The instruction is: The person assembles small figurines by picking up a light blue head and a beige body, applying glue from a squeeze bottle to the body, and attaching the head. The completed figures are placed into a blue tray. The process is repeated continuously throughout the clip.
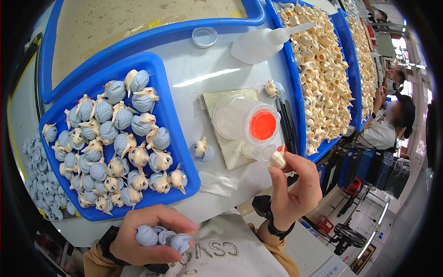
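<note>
Head cam only, so one view. Left hand (146,236) sits low near the body, fingers curled around a few blue-grey hair pieces (162,237). Right hand (291,184) is raised off to the right, well apart from the left, pinching a small cream doll face part (278,159) between thumb and fingertips. That part sits right at the nozzle of a clear squeeze bottle with an orange-red cap (247,122), which lies on a pale pad (220,102).

Left of that, a blue tray (162,107) is full of finished little heads (121,143), with one stray head (203,150) on the white table between tray and pad. A long blue tray of cream face parts (323,74) runs along the right, and a second white bottle (263,42) lies up top.
</note>
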